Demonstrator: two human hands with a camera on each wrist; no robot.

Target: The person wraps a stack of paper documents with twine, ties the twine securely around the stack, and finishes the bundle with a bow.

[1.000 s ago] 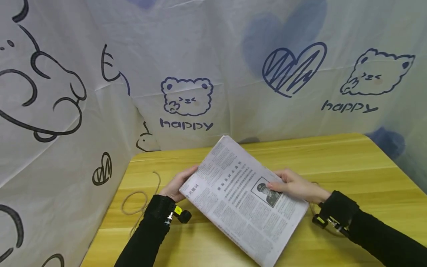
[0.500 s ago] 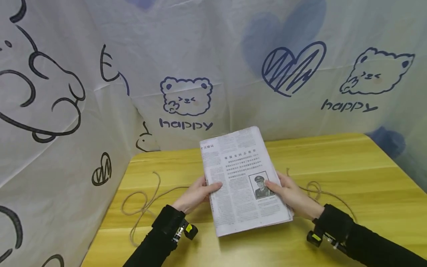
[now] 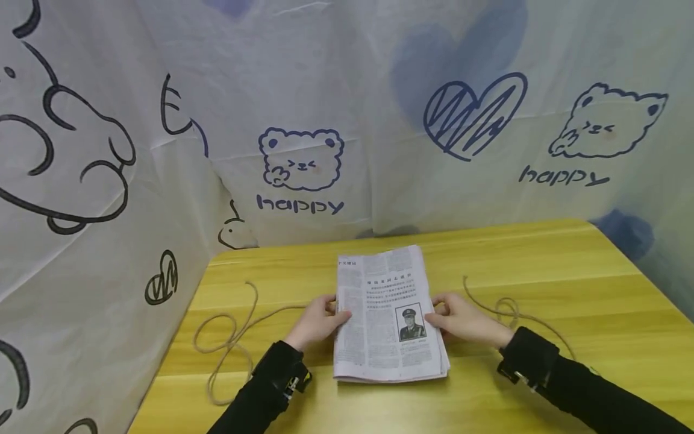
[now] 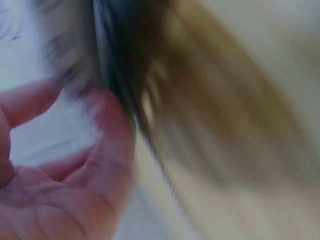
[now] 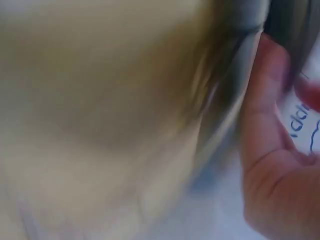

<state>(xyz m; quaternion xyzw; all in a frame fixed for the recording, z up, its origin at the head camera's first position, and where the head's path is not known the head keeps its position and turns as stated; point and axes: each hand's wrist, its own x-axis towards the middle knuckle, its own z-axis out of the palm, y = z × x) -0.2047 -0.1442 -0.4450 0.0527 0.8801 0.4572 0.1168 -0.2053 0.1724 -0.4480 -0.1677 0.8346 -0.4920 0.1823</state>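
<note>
A folded newspaper (image 3: 379, 355), printed side up with a small portrait photo at its right, is at the middle of the table. My left hand (image 3: 315, 322) pinches its left edge, thumb on top and fingers beneath. On the opposite edge my right hand (image 3: 466, 320) grips it the same way, with its thumb beside the photo. Both wrist views are blurred. In the left one, the left hand's fingers (image 4: 112, 145) curl at the paper's edge (image 4: 70, 40). The right one shows the right hand (image 5: 275, 155) at the paper's other side.
Thin twine (image 3: 282, 309) runs in loose loops on the left of the yellow wood-grain table (image 3: 293, 271) toward the left hand. More twine (image 3: 558, 334), with a small loop, lies behind the right hand. A printed cloth (image 3: 379, 120) hangs behind and at the left.
The newspaper has turned from a slant to nearly straight and come down toward the table. My left hand moved from under its corner to its left edge. My right hand keeps its hold.
</note>
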